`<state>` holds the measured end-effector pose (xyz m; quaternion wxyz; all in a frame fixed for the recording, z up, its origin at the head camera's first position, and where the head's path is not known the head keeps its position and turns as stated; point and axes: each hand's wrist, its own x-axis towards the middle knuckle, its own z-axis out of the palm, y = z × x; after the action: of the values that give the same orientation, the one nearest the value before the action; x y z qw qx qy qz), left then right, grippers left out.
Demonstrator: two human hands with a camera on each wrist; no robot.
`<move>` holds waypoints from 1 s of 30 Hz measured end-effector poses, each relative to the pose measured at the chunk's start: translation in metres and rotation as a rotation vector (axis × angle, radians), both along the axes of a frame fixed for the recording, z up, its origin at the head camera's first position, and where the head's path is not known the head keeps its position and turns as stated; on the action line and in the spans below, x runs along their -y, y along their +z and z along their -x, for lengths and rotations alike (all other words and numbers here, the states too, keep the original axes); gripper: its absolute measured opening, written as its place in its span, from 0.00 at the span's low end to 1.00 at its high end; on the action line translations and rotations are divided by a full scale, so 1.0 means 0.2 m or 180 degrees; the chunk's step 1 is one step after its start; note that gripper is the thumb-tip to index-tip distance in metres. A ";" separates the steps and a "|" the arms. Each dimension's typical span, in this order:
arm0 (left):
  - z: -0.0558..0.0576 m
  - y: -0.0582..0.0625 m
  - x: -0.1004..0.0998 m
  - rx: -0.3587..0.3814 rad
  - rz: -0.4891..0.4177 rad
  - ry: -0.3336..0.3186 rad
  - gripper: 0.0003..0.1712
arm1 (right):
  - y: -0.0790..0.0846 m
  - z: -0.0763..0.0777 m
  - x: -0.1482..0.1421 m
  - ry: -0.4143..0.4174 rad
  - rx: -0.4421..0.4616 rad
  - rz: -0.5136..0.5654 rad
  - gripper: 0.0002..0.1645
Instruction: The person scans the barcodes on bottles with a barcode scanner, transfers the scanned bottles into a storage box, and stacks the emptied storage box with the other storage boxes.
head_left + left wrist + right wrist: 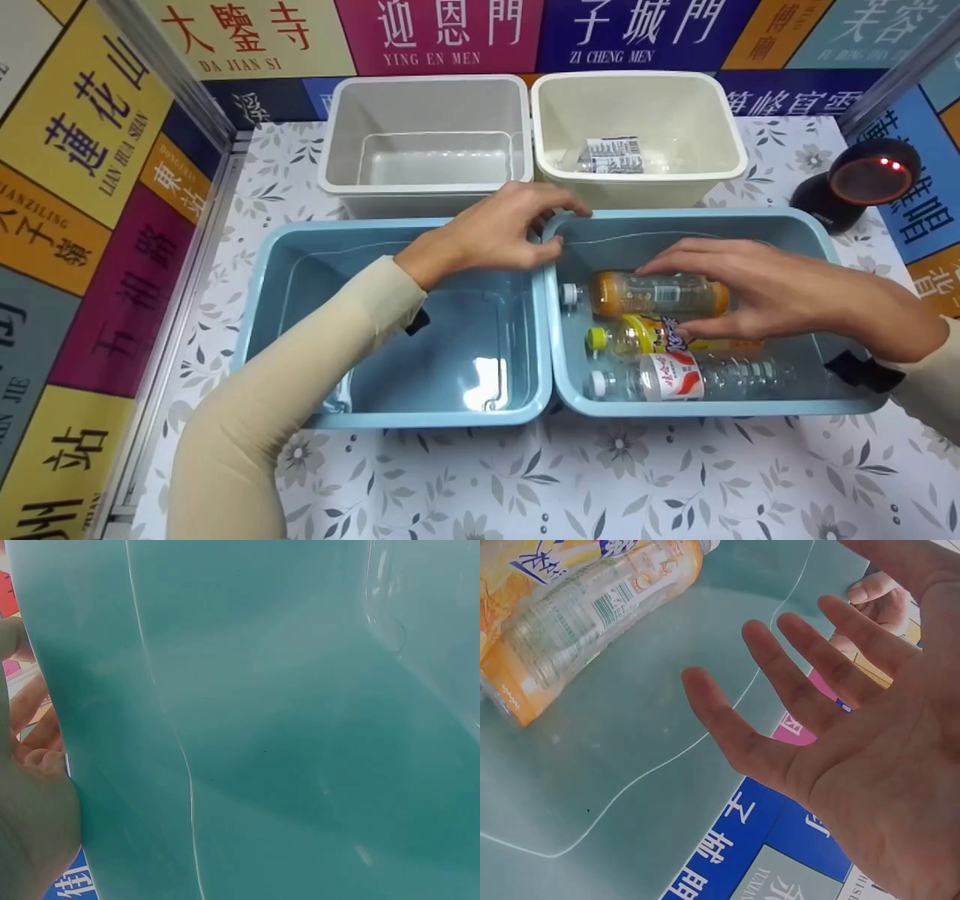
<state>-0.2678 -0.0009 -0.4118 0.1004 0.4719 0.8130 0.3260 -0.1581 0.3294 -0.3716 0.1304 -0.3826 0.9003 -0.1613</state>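
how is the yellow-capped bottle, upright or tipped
Tipped: the yellow-capped bottle lies on its side in the right blue bin, cap pointing left.

1. Cream panel (pixel 251 37), back row, head view: 大鑒寺, "DA JIAN SI".
2. Magenta panel (pixel 442 37), beside it: 迎恩門, "YING EN MEN".
3. Dark blue panel (pixel 637 34), next to the right: 子城門, "ZI CHENG MEN"; its characters also show in the right wrist view.
4. Grey panel (pixel 784 877), right wrist view: letters "YUXIAN".
5. Teal panel (pixel 862 34), top right, head view: 芙蓉.
6. Yellow panel (pixel 94 112), left side: 蓮花山, "LIAN HUA SHAN".
7. Small orange panel (pixel 176 176), just below: 東站, "DONGZHAN".
8. Lowest yellow panel (pixel 75 457): 站.
9. Red-and-white label (pixel 675 376) on clear bottle (pixel 742 373): probably 娃哈哈, though small and tilted.
10. Orange-ended bottle (pixel 562 637): barcode (pixel 615 607), digits too fine to read.
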 end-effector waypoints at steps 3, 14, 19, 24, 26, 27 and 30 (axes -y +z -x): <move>0.00 0.00 0.00 0.0025 0.0020 0.0019 0.29 | -0.01 -0.01 0.01 -0.0013 0.0120 -0.0027 0.44; 0.00 0.00 0.01 0.0037 -0.0017 -0.0021 0.29 | -0.06 -0.03 0.01 0.0111 0.0433 -0.0193 0.43; 0.00 -0.01 0.01 0.0030 -0.0027 -0.0027 0.29 | -0.08 -0.03 0.02 0.0118 0.0512 -0.0219 0.43; 0.00 -0.01 0.00 0.0015 -0.0078 -0.0034 0.29 | -0.10 -0.03 0.02 0.0151 0.0475 -0.0255 0.43; 0.00 -0.01 0.00 0.0010 -0.0087 -0.0025 0.29 | -0.10 -0.03 0.02 0.0170 0.0480 -0.0261 0.44; 0.00 -0.01 0.00 0.0015 -0.0085 -0.0020 0.29 | -0.11 -0.03 0.02 0.0178 0.0490 -0.0261 0.44; 0.00 -0.01 0.00 0.0038 -0.0049 -0.0004 0.29 | -0.12 -0.04 0.02 0.0172 0.0528 -0.0302 0.45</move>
<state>-0.2680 -0.0001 -0.4137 0.1020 0.4712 0.8095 0.3350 -0.1506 0.3247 -0.3948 0.2269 -0.3855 0.8824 -0.1460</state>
